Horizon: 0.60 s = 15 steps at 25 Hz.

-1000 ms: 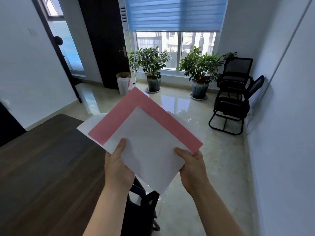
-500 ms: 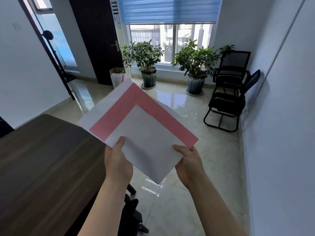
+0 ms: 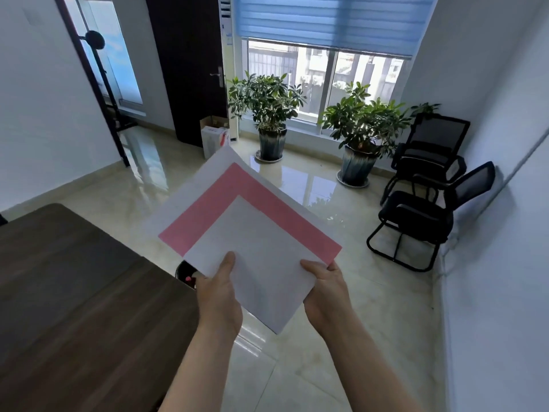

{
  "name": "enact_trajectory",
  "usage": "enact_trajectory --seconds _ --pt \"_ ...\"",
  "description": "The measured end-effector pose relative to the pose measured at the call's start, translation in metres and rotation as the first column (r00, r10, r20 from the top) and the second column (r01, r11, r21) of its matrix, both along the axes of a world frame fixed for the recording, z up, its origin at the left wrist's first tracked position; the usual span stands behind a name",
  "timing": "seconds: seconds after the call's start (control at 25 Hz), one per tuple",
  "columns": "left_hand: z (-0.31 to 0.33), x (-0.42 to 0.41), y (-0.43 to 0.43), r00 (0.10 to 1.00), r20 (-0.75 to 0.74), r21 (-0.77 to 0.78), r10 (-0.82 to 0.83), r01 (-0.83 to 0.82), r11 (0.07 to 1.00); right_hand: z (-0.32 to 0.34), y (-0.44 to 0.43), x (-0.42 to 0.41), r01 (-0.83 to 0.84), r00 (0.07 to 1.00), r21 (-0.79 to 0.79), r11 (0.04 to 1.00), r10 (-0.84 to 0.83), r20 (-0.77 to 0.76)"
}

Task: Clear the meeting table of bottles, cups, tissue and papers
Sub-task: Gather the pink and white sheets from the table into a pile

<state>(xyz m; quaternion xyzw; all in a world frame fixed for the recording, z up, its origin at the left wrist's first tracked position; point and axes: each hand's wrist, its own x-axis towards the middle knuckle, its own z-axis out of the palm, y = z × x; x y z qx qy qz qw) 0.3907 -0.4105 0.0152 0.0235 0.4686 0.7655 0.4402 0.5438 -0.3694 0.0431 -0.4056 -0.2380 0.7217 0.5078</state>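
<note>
well, both forearms reach forward side by side, the left hand (image 3: 219,295) and the right hand (image 3: 326,292) each pinching a near edge of the papers (image 3: 255,248), thumbs on top and the other fingers hidden beneath. the desk (image 3: 74,292) edge runs just left of the left arm. open tiled floor (image 3: 341,337) stretches ahead and right to two black chairs (image 3: 424,215) by the wall. the papers, white sheets with a pink one between, fan away from the hands over the floor, off the desk.
</note>
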Motion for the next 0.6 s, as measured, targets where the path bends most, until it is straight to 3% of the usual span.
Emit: enact_trajectory --seconds 0.12,0.6 --pt "0.006 -0.023 0.033 0.998 -0.058 -0.011 0.011 -0.011 1.000 0.003 0.040 -0.025 -0.023 0.998 -0.008 1.000 0.022 -0.067" --pt "0.014 -0.100 0.136 0.975 -0.038 0.005 0.220 -0.220 0.975 -0.010 0.179 -0.144 -0.249 0.955 -0.056 0.967 0.235 -0.181"
